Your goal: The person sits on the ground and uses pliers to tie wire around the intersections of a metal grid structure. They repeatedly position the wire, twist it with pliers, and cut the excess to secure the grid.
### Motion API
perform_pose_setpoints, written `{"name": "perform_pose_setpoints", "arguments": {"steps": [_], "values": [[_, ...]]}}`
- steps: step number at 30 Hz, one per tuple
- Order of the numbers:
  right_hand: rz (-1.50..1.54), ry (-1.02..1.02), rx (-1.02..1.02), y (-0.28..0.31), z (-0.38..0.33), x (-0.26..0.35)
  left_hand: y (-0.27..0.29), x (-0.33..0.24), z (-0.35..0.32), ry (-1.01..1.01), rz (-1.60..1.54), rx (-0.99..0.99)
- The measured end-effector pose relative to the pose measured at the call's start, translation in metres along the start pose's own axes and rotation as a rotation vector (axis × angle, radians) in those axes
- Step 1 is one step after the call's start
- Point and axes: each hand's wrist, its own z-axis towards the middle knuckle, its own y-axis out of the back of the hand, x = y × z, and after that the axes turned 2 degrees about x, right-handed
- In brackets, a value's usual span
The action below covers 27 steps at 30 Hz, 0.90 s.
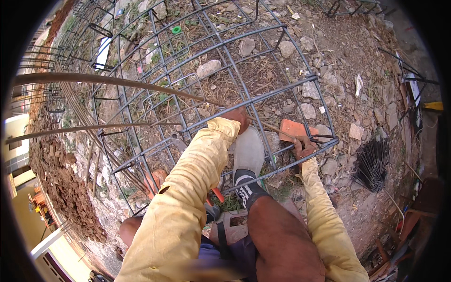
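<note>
With right fingers pinching thin brown metal rod, steady it against blue-grey steel-bar cage; cannot tell grip of left hand.

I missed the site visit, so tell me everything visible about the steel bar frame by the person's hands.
The steel bar frame is an open, dark grey-blue grid of long rods with crossbars and bent loops, metallic in look. It spreads over stony ground from near the person's light grey shoe toward the upper left. The left hand is at a crossbar, the right hand at the near right corner; their exact grips are unclear.
</note>
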Motion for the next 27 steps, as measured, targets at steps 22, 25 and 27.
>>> {"name": "perform_pose_setpoints", "arguments": {"steps": [22, 25, 27], "values": [[-0.449, 0.452, 0.065, 0.024, 0.032, 0.028, 0.303, -0.051, -0.258, -0.835, -1.051, -1.192], [-0.454, 0.496, 0.103, 0.028, 0.047, 0.032, 0.312, -0.046, -0.244, -0.811, -1.089, -1.168], [-0.444, 0.434, 0.157, 0.033, 0.052, 0.024, 0.317, -0.041, -0.239, -0.812, -1.131, -1.114]]}}
